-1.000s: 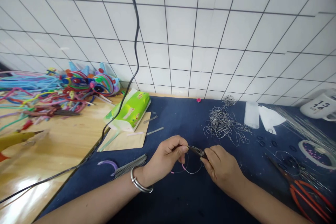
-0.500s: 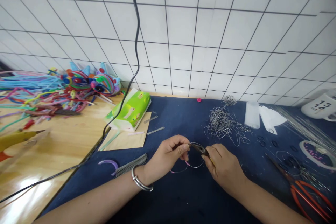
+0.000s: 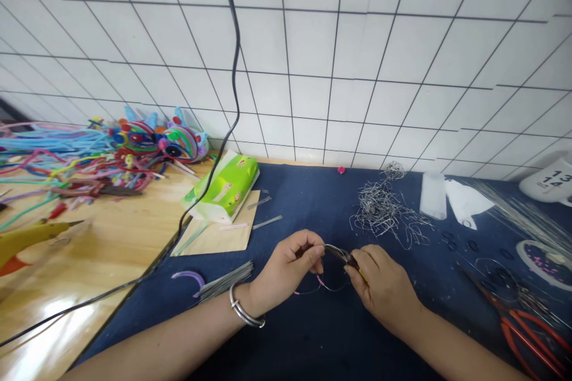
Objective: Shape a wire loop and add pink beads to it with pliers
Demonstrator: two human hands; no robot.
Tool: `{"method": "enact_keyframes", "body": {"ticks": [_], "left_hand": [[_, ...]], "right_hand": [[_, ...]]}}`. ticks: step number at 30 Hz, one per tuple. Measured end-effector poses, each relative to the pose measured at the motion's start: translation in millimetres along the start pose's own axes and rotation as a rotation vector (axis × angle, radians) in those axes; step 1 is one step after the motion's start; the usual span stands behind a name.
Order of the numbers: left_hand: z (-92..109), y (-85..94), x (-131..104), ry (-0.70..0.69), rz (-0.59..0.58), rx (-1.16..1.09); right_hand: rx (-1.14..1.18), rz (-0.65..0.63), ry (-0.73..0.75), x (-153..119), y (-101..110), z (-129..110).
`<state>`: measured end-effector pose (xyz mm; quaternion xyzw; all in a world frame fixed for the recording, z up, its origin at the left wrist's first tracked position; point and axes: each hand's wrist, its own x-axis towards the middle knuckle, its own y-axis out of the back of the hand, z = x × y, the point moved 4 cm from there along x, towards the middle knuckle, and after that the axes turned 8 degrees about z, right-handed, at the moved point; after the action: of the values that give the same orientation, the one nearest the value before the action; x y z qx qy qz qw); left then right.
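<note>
Thumb and fingers of my left hand (image 3: 297,262) pinch a thin silvery wire loop (image 3: 329,289) strung with a few pink beads (image 3: 320,280). My right hand (image 3: 384,277) is closed around a pair of pliers (image 3: 343,256), with a bit of yellow handle showing at the palm. The dark jaws reach left to the wire at my left fingertips. Whether the jaws grip the wire or only touch it is too small to tell. More beaded wire hangs below my left hand, over the dark blue cloth (image 3: 277,339).
Scissors with orange handles (image 3: 527,333) and a dish of pink beads (image 3: 543,262) lie at the right. Tangled wire pieces (image 3: 379,214) sit behind my hands. To the left are a green tissue pack (image 3: 227,184), straight wires (image 3: 227,281), a purple curved piece (image 3: 190,281) and a black cable (image 3: 235,71).
The view has shifted slightly. My hands keep nearly the same pose, and the pliers and wire loop have turned a little between them.
</note>
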<state>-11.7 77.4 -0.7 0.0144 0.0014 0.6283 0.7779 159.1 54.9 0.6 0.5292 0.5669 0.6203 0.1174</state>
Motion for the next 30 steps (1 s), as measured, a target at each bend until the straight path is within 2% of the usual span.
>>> {"method": "enact_keyframes", "body": {"ticks": [11, 30], "left_hand": [[1.3, -0.3, 0.5, -0.038, 0.011, 0.073], [3.9, 0.5, -1.3, -0.079, -0.033, 0.179]], "right_hand": [[0.017, -0.001, 0.013, -0.8, -1.6, -0.5], [0.044, 0.024, 0.096, -2.2, -1.5, 1.2]]}}
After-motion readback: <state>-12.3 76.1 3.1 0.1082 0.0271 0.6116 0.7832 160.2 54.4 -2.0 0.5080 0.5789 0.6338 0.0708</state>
